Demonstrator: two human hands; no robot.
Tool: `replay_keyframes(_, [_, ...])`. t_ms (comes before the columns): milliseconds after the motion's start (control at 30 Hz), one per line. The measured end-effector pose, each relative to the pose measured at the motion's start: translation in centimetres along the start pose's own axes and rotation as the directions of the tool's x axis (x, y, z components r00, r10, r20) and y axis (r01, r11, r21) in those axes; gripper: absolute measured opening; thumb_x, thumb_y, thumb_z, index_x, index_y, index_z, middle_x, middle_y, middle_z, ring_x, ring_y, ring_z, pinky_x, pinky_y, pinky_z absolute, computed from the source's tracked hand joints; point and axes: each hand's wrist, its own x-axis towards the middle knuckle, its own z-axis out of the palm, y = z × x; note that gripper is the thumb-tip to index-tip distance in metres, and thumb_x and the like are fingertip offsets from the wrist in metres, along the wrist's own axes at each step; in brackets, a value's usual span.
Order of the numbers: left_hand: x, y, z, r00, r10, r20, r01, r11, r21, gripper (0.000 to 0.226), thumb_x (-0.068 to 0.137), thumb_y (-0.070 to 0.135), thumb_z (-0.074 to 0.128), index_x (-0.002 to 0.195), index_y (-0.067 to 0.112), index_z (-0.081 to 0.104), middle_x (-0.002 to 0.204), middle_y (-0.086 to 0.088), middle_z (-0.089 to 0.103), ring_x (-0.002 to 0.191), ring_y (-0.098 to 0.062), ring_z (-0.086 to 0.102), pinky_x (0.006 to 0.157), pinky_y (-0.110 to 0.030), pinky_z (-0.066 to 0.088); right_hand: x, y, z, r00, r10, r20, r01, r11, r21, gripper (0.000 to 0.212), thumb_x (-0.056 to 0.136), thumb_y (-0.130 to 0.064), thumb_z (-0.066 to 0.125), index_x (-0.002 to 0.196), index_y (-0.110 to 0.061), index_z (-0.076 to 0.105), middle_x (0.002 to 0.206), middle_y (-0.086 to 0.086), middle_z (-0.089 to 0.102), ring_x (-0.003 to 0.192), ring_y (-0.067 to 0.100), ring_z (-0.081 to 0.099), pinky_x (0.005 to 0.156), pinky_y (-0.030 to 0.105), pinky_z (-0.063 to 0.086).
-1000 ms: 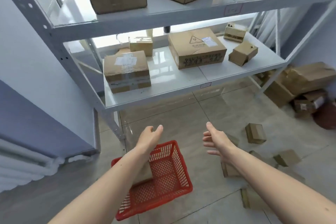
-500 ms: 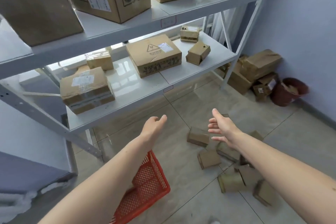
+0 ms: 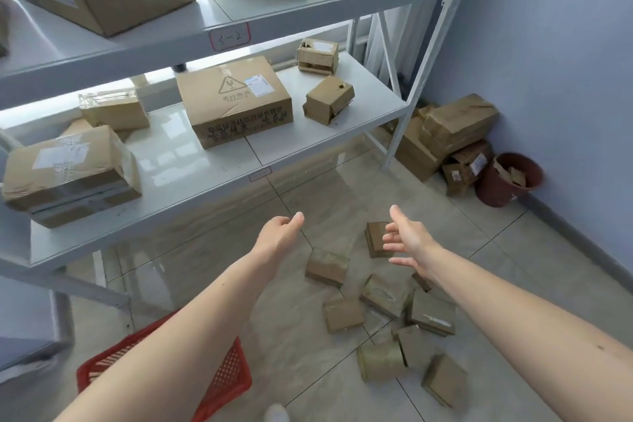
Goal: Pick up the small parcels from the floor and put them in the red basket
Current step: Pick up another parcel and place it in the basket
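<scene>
Several small brown cardboard parcels (image 3: 383, 305) lie scattered on the tiled floor at the lower right. The red mesh basket (image 3: 229, 373) sits on the floor at the lower left, mostly hidden under my left forearm. My left hand (image 3: 279, 236) is stretched forward above the floor, fingers loosely curled, holding nothing. My right hand (image 3: 407, 240) is held out with fingers spread, empty, just above one parcel (image 3: 375, 238) and to the right of another (image 3: 327, 265).
A white metal shelf rack (image 3: 212, 164) with larger cardboard boxes fills the left and top. More boxes (image 3: 452, 134) and a dark red bin (image 3: 507, 178) stand in the right corner against the blue wall. A white shoe tip (image 3: 277, 413) shows at the bottom edge.
The view has swung to the right: the basket slid to the lower left and the floor parcels came to the middle. Both hands stay outstretched and empty.
</scene>
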Motion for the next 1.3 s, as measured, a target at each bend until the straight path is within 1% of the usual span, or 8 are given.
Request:
replay_keyframes(167, [4.3, 1.2, 1.7, 1.0, 0.001, 0.03, -0.002, 1.0, 0.011, 0.024, 0.096, 0.042, 0.044, 0.089, 0.019, 0.04, 0.083, 0.008, 0.035, 0.082, -0.016, 0.036, 0.058, -0.024, 0.026, 3.9, -1.0, -0.7, 1.0, 0.018, 0.002, -0.018, 1.0, 0.025, 0.063, 0.096, -0.058, 0.035, 0.128, -0.007, 0.054, 0.119, 0.01, 0.06, 0.108, 0.025, 0.059, 0.096, 0.045, 0.05])
replay_keyframes(333, [9.2, 0.8, 3.9, 0.997, 0.009, 0.075, -0.008, 1.0, -0.008, 0.025, 0.096, 0.042, 0.044, 0.103, 0.019, 0.052, 0.107, 0.003, 0.044, 0.097, -0.017, 0.041, 0.083, -0.027, 0.031, 8.6, -0.9, -0.7, 1.0, 0.021, 0.002, -0.021, 0.999, 0.05, 0.065, 0.097, -0.057, 0.034, 0.133, -0.006, 0.051, 0.128, 0.013, 0.057, 0.113, 0.026, 0.058, 0.094, 0.044, 0.05])
replay_keyframes(500, [14.4, -1.9, 7.2, 0.997, -0.007, 0.083, 0.006, 1.0, 0.008, 0.032, 0.097, 0.044, 0.044, 0.113, 0.019, 0.054, 0.111, 0.005, 0.044, 0.099, -0.015, 0.04, 0.085, -0.026, 0.031, 14.6, 1.2, -0.3, 0.999, 0.041, -0.016, -0.04, 0.997, 0.07, 0.064, 0.097, -0.057, 0.034, 0.131, -0.006, 0.052, 0.125, 0.013, 0.058, 0.113, 0.026, 0.058, 0.093, 0.044, 0.051])
replay_keyframes(633, [18.7, -5.5, 10.3, 0.996, -0.042, 0.081, 0.042, 0.999, -0.001, 0.054, 0.097, 0.046, 0.044, 0.138, 0.011, 0.049, 0.136, -0.001, 0.05, 0.119, -0.019, 0.046, 0.091, -0.026, 0.032, 20.0, 4.3, 0.7, 0.998, 0.065, -0.025, -0.063, 0.995, 0.073, 0.06, 0.097, -0.056, 0.036, 0.126, -0.007, 0.053, 0.122, 0.012, 0.059, 0.112, 0.026, 0.059, 0.09, 0.043, 0.05])
replay_keyframes(833, [26.2, -12.3, 15.9, 0.995, -0.061, 0.083, 0.064, 0.998, -0.025, 0.041, 0.098, 0.044, 0.044, 0.123, 0.013, 0.055, 0.113, 0.003, 0.047, 0.101, -0.015, 0.041, 0.086, -0.026, 0.03, 28.9, 10.0, 2.4, 0.998, 0.063, -0.022, -0.061, 0.996, 0.066, 0.058, 0.096, -0.057, 0.037, 0.121, -0.008, 0.055, 0.117, 0.012, 0.06, 0.11, 0.027, 0.06, 0.095, 0.047, 0.051])
replay_keyframes(933, [30.5, -16.4, 18.5, 0.995, -0.065, 0.08, 0.065, 0.998, -0.009, 0.051, 0.097, 0.046, 0.045, 0.131, 0.009, 0.052, 0.13, -0.001, 0.052, 0.114, -0.018, 0.047, 0.092, -0.029, 0.034, 33.6, 13.4, 3.5, 0.998, 0.061, -0.03, -0.059, 0.995, 0.074, 0.059, 0.096, -0.057, 0.038, 0.123, -0.007, 0.053, 0.119, 0.012, 0.059, 0.109, 0.027, 0.06, 0.097, 0.048, 0.05])
replay_keyframes(1033, [34.6, -20.7, 20.9, 0.993, -0.09, 0.079, 0.09, 0.996, -0.003, 0.061, 0.096, 0.048, 0.045, 0.144, 0.011, 0.042, 0.149, -0.004, 0.042, 0.137, -0.023, 0.039, 0.105, -0.033, 0.031, 38.2, 17.3, 5.1, 0.997, 0.071, -0.015, -0.07, 0.996, 0.056, 0.063, 0.097, -0.056, 0.036, 0.133, -0.006, 0.048, 0.128, 0.015, 0.056, 0.111, 0.027, 0.058, 0.097, 0.047, 0.049])
replay_keyframes(1300, [43.3, -31.1, 26.7, 0.988, -0.111, 0.109, 0.115, 0.993, -0.025, 0.065, 0.095, 0.052, 0.045, 0.146, 0.012, 0.039, 0.153, -0.005, 0.038, 0.14, -0.023, 0.036, 0.108, -0.033, 0.03, 48.5, 25.9, 9.3, 0.993, 0.115, 0.03, -0.116, 0.993, 0.032, 0.074, 0.095, -0.061, 0.034, 0.147, -0.008, 0.033, 0.142, 0.014, 0.048, 0.123, 0.028, 0.053, 0.102, 0.047, 0.046])
